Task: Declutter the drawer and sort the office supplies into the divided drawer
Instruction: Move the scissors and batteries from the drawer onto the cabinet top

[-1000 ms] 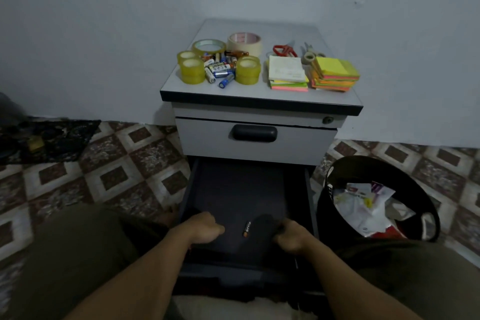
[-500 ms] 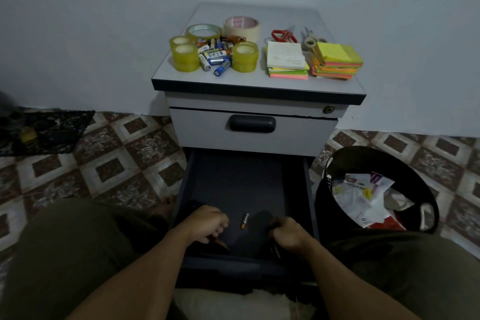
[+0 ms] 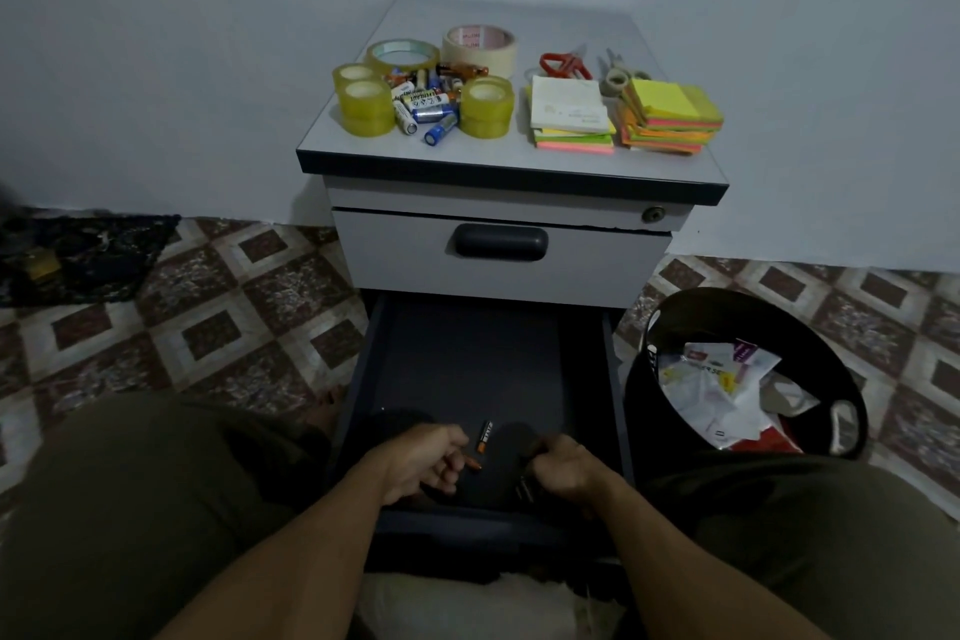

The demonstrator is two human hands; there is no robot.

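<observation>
Though dimly lit, battery [image 3: 485, 437]: flat on open bottom drawer [image 3: 467, 359] floor, between both hands, just beyond left knuckles.
Left hand [image 3: 423, 463]: curled; small orange item [image 3: 472, 464] at fingertips, grip impossible to tell.
Right hand [image 3: 563, 470]: curled over something dark; hold impossible to tell.

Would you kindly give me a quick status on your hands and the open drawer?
Left hand grips orange-tipped item. Right hand curled, contents unclear. One battery loose in the drawer, a hand either side, neither touching it.
</observation>
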